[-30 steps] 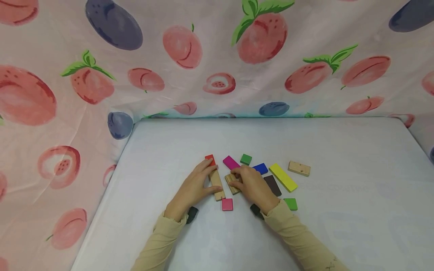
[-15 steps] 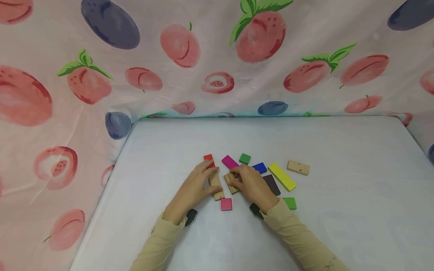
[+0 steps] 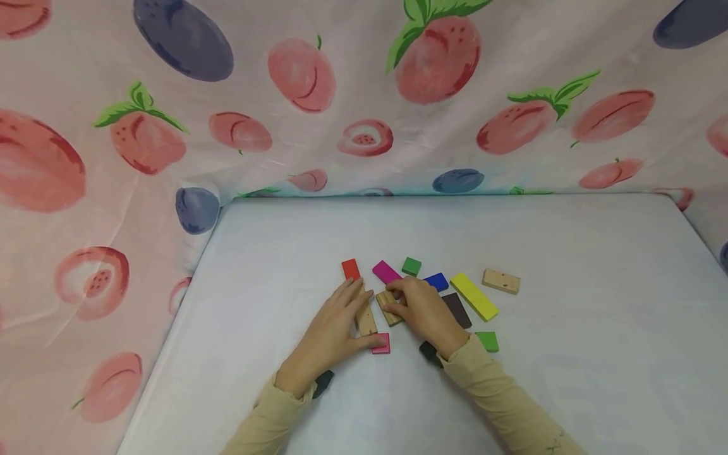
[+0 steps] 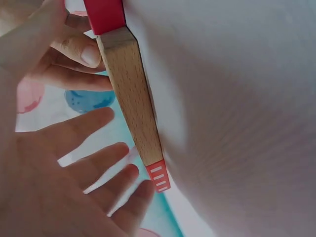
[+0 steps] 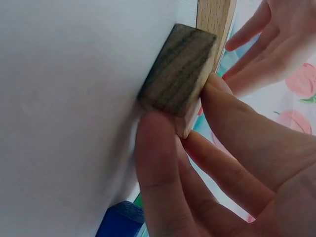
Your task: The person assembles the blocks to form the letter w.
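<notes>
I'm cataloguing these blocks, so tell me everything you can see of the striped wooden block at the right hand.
The striped wooden block is short, oblong and flat-faced, with straight edges. It looks like natural wood: dark streaks cross its broad face, while a narrow side looks paler. The right hand pinches it and partly hides it. In the head view it sits slanted, just right of the long plain block. Whether it touches the table is unclear.
</notes>
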Motion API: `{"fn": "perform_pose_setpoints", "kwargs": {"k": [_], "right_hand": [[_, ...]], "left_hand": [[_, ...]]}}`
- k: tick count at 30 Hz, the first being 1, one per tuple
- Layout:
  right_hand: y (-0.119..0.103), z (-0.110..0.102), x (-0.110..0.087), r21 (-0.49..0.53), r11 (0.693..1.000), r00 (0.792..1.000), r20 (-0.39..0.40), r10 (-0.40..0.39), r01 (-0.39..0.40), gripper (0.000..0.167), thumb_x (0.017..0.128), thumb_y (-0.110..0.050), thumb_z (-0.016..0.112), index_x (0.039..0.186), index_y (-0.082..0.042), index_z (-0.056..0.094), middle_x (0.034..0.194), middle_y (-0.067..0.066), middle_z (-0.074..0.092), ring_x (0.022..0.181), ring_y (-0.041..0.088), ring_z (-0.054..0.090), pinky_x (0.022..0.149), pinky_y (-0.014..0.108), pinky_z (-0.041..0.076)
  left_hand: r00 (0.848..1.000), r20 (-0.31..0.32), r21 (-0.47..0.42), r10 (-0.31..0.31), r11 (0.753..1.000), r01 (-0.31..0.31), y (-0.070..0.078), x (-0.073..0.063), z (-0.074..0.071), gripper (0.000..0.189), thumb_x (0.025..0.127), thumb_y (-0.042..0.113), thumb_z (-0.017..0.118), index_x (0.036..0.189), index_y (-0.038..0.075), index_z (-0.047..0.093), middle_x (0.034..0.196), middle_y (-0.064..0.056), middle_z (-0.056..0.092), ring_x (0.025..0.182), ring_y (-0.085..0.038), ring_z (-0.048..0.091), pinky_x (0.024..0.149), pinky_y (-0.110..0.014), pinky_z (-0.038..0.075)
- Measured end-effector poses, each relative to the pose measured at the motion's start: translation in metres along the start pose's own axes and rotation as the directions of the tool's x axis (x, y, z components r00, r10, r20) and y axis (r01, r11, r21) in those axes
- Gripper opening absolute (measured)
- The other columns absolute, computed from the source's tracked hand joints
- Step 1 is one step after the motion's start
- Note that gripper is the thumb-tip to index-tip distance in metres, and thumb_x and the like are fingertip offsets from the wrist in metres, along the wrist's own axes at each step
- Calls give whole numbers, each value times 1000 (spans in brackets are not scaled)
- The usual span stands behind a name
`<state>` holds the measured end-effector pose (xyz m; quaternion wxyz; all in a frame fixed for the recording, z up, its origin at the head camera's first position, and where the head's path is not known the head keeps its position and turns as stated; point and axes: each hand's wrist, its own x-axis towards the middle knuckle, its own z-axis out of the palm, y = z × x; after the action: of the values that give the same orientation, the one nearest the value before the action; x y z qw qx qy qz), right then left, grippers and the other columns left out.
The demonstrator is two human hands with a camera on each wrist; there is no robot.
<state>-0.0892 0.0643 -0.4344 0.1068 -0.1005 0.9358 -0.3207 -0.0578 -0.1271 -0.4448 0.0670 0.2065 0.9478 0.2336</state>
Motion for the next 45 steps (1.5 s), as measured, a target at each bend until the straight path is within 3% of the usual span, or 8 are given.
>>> {"fn": "perform_pose_setpoints", "kwargs": {"k": [25, 45], "right_hand": [[-1, 2, -3, 18, 1000, 999, -33, 21, -21, 32, 83, -18, 81, 109, -2, 72, 85, 2, 66, 73, 12, 56, 62, 22, 52], [-4, 2, -9, -5, 996, 996, -21, 86, -87, 30, 79, -22, 85, 95, -3, 68, 83, 5, 57, 71, 16, 53, 59, 21, 49]], "left_hand": [[1000, 6, 31, -8, 999, 8, -1, -1, 2, 87, 77, 59, 77, 143, 8, 53, 159, -8, 37, 150, -27, 25, 120, -47, 28], [1000, 4, 29, -11, 1000, 11, 0, 0, 2, 85, 77, 56, 79, 142, 8, 54, 158, -9, 37, 150, -27, 26, 120, -48, 30]]}}
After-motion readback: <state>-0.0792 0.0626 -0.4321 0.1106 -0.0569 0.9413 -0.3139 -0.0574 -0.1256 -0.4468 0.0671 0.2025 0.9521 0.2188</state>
